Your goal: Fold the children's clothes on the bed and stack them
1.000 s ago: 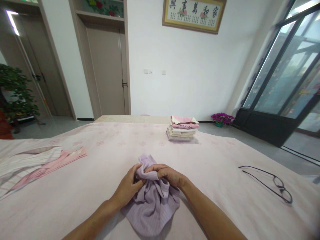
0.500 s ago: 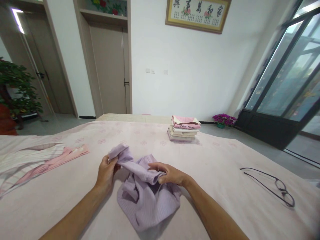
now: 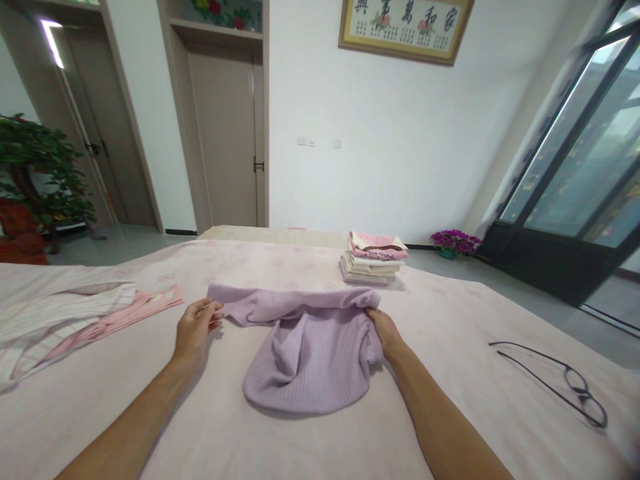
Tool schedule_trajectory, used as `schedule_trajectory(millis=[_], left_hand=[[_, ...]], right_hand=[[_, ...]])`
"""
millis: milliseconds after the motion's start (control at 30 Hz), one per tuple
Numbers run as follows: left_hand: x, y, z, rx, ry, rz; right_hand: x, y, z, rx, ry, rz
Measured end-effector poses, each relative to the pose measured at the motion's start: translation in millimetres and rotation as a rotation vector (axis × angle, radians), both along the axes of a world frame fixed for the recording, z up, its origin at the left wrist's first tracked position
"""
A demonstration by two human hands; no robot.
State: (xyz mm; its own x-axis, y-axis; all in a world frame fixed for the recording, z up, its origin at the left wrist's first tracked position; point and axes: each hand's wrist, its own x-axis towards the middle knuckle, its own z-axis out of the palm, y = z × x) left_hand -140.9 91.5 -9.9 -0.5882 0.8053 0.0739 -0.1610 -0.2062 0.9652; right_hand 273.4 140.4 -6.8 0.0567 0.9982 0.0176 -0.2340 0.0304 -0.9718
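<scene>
A lilac ribbed garment (image 3: 310, 350) lies partly spread on the pink bed sheet (image 3: 450, 320) in front of me. My left hand (image 3: 194, 327) pinches its far left corner between thumb and fingers. My right hand (image 3: 381, 323) grips the far right edge, with the fingers tucked into the cloth. Between the two hands the top edge is stretched into a wide band. The lower part of the garment still bunches in a rounded fold near me.
A stack of folded clothes (image 3: 373, 259) with a pink piece on top sits further back. A striped pink garment (image 3: 75, 320) lies at the left. Dark-framed glasses (image 3: 560, 381) rest at the right. Beyond the bed are doors, a plant and glass doors.
My hands started together on the bunched lilac garment, then moved apart to left and right, pulling its top edge out flat and wide.
</scene>
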Motion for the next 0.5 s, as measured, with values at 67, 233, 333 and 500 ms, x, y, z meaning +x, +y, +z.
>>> schedule_trajectory(millis=[67, 233, 333, 500], left_hand=[[4, 0, -6.3, -0.095, 0.156, -0.13], [34, -17, -3.2, -0.192, 0.611, -0.383], [62, -34, 6.0, -0.193, 0.742, -0.478], [84, -40, 13.1, -0.109, 0.751, -0.517]], right_hand=[[11, 4, -8.1, -0.039, 0.005, -0.009], [16, 6, -13.1, -0.061, 0.03, 0.063], [13, 3, -8.4, -0.079, 0.064, 0.119], [16, -1, 0.3, -0.189, 0.216, 0.141]])
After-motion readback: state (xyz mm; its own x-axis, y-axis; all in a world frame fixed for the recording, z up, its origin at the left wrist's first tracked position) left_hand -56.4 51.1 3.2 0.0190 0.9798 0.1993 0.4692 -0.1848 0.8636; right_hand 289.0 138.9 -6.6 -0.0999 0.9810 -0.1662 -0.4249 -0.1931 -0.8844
